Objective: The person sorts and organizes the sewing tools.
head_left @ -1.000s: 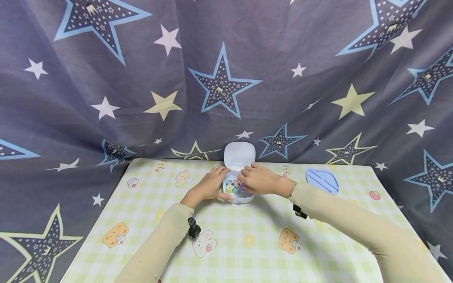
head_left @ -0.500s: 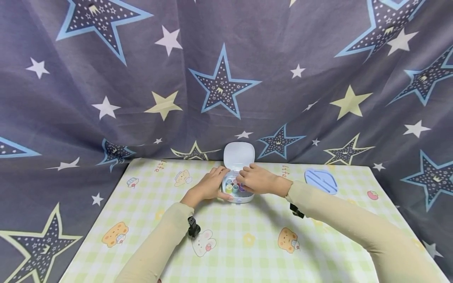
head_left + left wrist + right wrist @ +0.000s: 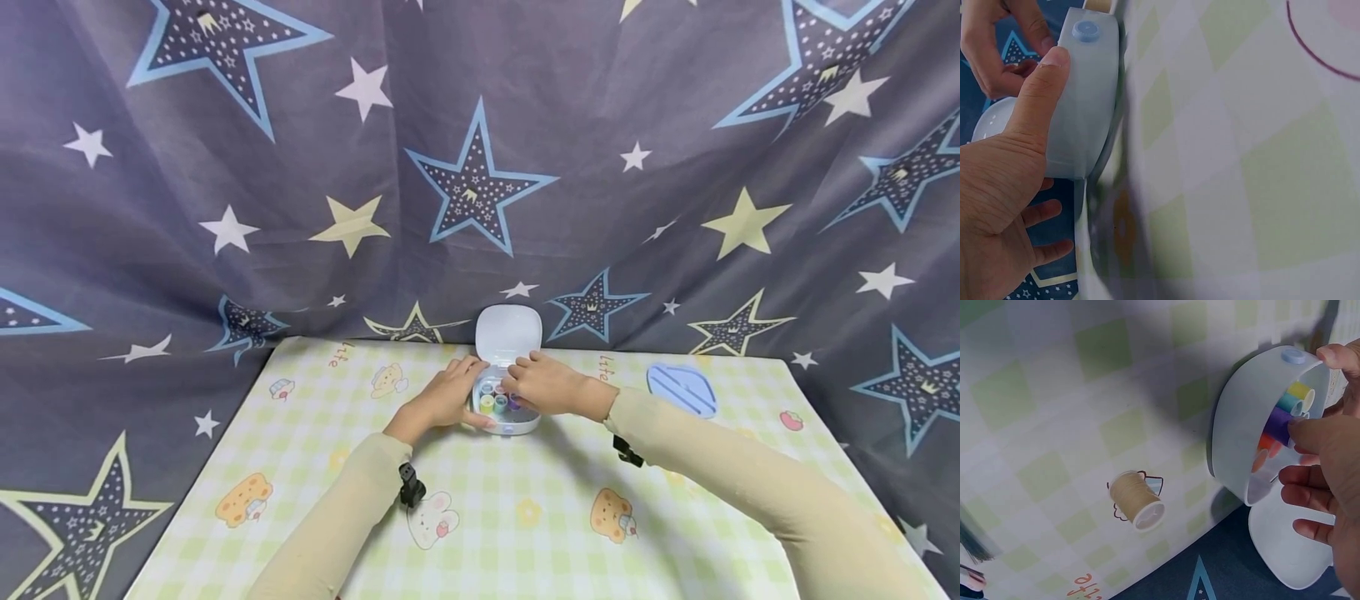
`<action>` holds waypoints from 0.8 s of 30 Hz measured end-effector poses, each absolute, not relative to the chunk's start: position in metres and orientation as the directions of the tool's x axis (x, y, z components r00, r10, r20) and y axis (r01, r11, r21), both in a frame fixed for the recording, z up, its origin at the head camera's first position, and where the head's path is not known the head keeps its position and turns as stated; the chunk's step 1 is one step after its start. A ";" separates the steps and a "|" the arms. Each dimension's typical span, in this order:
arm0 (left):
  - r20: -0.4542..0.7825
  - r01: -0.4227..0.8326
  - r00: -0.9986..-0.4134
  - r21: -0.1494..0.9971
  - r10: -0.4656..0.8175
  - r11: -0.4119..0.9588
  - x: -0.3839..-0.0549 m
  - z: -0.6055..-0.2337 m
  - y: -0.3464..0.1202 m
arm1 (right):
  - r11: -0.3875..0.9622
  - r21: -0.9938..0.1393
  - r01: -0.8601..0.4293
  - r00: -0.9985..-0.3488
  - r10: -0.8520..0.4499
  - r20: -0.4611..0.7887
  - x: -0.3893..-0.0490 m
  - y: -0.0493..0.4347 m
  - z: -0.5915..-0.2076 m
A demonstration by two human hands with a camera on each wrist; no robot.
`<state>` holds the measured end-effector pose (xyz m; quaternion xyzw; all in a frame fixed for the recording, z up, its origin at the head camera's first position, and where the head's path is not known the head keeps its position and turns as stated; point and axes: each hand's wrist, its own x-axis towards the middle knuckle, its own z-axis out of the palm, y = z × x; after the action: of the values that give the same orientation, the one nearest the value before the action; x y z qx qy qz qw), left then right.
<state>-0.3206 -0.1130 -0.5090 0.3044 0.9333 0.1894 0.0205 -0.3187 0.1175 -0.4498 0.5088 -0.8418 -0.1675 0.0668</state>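
Note:
A small white sewing box (image 3: pixel 517 428) with a rounded outline stands at the far edge of the table, its lid (image 3: pixel 508 332) raised. Inside are several thread spools, among them a yellow spool (image 3: pixel 1302 392), a teal spool (image 3: pixel 1289 404) and a purple spool (image 3: pixel 1279 425). My left hand (image 3: pixel 445 392) holds the box at its left side, thumb on the front wall near the blue latch (image 3: pixel 1086 30). My right hand (image 3: pixel 549 384) reaches into the box from the right. Its thumb and bent fingers pinch the purple spool, partly hiding the spools behind.
A beige thread spool (image 3: pixel 1137 499) lies on the table in the right wrist view. To the right sits a flat blue slotted tray (image 3: pixel 681 390). Behind the table's far edge hangs a grey star-patterned curtain (image 3: pixel 480 275). A checked cloth (image 3: pixel 525 542) covers the table.
My right hand has shifted slightly left over the box. My left hand keeps its hold, and the head view has tilted up a little.

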 end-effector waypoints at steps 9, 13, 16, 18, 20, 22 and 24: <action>0.076 0.561 -0.812 0.374 0.578 0.739 -0.322 -0.509 -0.113 | 0.425 0.346 -0.837 -0.464 -0.885 -0.034 -0.318 0.118 -0.451; 0.083 0.568 -0.808 0.374 0.583 0.733 -0.323 -0.508 -0.113 | 0.431 0.341 -0.835 -0.471 -0.881 -0.041 -0.320 0.118 -0.452; 0.083 0.567 -0.808 0.379 0.583 0.731 -0.323 -0.508 -0.113 | 0.425 0.349 -0.835 -0.468 -0.883 -0.046 -0.320 0.116 -0.454; 0.079 0.563 -0.810 0.380 0.581 0.734 -0.322 -0.508 -0.113 | 0.418 0.359 -0.834 -0.466 -0.883 -0.054 -0.320 0.115 -0.455; 0.078 0.562 -0.811 0.382 0.580 0.734 -0.321 -0.508 -0.113 | 0.413 0.369 -0.832 -0.465 -0.883 -0.060 -0.320 0.114 -0.457; 0.075 0.560 -0.811 0.384 0.580 0.734 -0.321 -0.508 -0.113 | 0.412 0.378 -0.829 -0.467 -0.882 -0.064 -0.320 0.113 -0.459; 0.074 0.557 -0.813 0.387 0.577 0.735 -0.320 -0.509 -0.113 | 0.412 0.380 -0.828 -0.466 -0.883 -0.060 -0.319 0.113 -0.461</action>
<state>-0.3204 -0.1133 -0.5088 0.3045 0.9311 0.1994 0.0256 -0.3193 0.1133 -0.4610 0.5113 -0.8368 -0.1812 0.0750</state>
